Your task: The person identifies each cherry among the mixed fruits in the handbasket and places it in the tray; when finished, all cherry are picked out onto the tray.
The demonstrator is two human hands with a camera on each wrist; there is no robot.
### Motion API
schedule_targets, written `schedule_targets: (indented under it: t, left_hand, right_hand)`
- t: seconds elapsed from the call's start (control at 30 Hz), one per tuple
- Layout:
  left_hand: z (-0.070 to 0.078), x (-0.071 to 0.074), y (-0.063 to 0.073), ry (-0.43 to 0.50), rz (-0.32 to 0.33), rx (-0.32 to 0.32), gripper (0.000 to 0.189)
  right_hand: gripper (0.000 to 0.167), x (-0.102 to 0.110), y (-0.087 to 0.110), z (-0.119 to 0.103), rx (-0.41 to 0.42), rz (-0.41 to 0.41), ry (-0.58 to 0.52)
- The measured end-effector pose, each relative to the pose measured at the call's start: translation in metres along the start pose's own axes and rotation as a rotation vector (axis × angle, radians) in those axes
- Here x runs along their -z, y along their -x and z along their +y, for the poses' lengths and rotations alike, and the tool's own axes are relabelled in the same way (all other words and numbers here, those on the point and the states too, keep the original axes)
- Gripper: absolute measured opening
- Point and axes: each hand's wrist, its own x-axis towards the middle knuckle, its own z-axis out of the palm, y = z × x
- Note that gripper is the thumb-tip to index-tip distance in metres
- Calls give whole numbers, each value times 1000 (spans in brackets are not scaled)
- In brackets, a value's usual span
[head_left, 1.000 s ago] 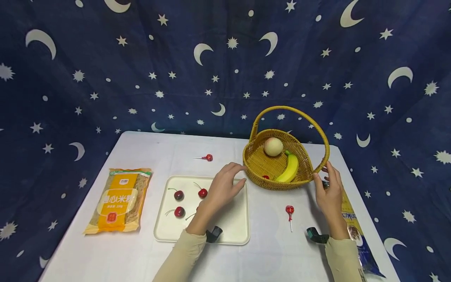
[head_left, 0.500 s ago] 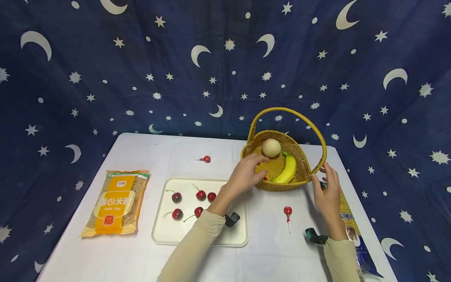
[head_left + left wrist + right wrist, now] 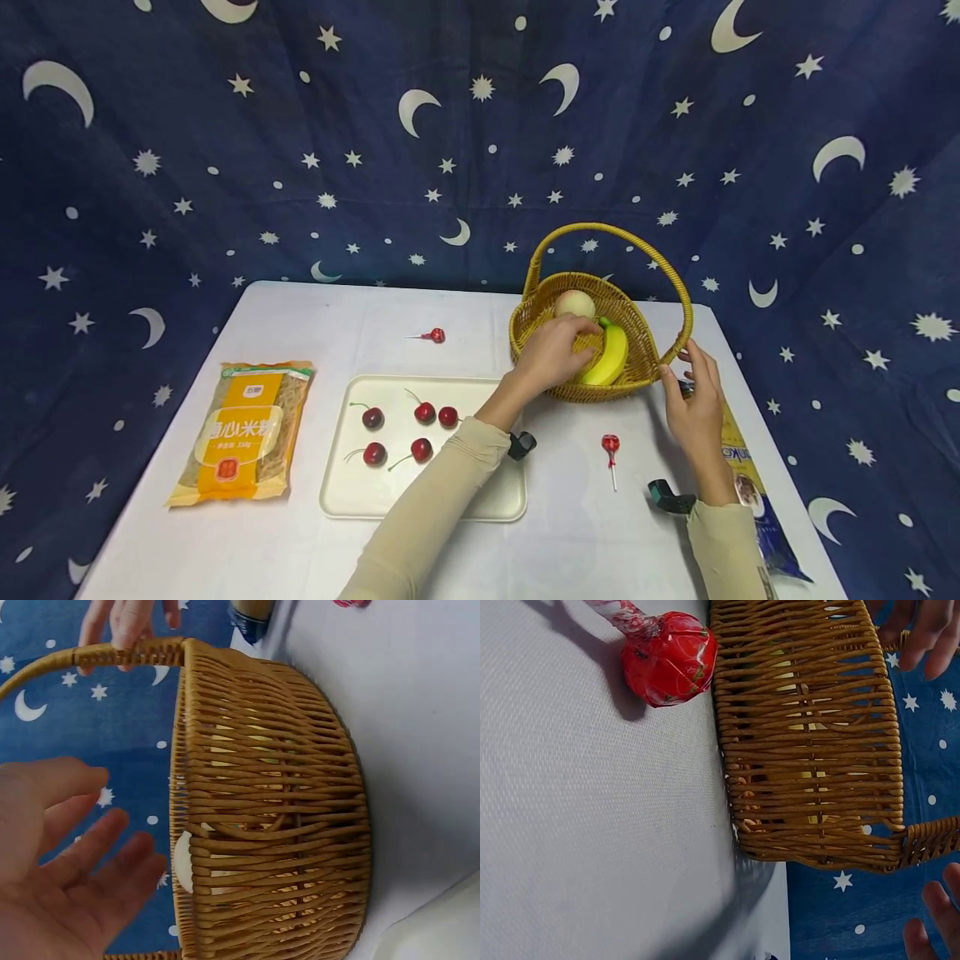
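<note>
My left hand (image 3: 555,354) reaches into the wicker basket (image 3: 645,354); its fingers are loosely bent with nothing between them in the left wrist view. Beside the fingers lies a yellow banana (image 3: 610,357), and a pale peach (image 3: 575,304) sits behind them, partly covered. At the basket's right end my right hand (image 3: 696,396) holds the foot of the arched handle (image 3: 678,292), thumb on the near side and fingers beyond. Several red cherries (image 3: 424,412) with stems lie on the cream tray (image 3: 352,508), left of the basket and partly under my left forearm.
One red lollipop (image 3: 611,444) lies in front of the basket, another lollipop (image 3: 437,335) behind the tray. An orange rice-noodle packet (image 3: 243,433) is at the left. A blue and yellow bag (image 3: 757,508) lies under my right forearm. A starry blue curtain (image 3: 480,167) rises behind the table.
My left hand has moved right, from above the tray's corner into the basket, and now covers the small red thing seen there earlier. My right hand has stayed at the handle.
</note>
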Motion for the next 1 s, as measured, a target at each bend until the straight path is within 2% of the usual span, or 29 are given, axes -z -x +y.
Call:
schedule_targets:
  t: [0.13,0.27,0.37,0.4,0.6,0.63,0.83,1.0]
  left_hand:
    - [-3,-5,-9,-73,-94,66,30]
    - [-6,-7,-16,-165,-223,115,26]
    - [-7,-7,-19,-200,-320,142,12]
    - [-14,-15,-24,-207,-331,147,7]
    - [-17,-19,-32,-219,-445,177,38]
    - [-11,-12,-30,-217,-471,186,38]
    - [-11,-16,-32,-236,-485,229,32]
    - [-10,-19,-30,-248,-500,259,17]
  right_hand:
    - [62,0,0,-1,-13,-6,13]
    - [62,0,-1,-1,-21,-14,24]
    - [61,-1,-1,0,-14,-13,20]
    - [61,-1,-1,0,-9,-10,16]
    - [61,-1,-1,2,9,-2,-1]
    - [61,-1,-1,2,8,-3,0]
    - [60,-1,-1,2,5,0,11]
    - [61,-1,0,4,13,4,12]
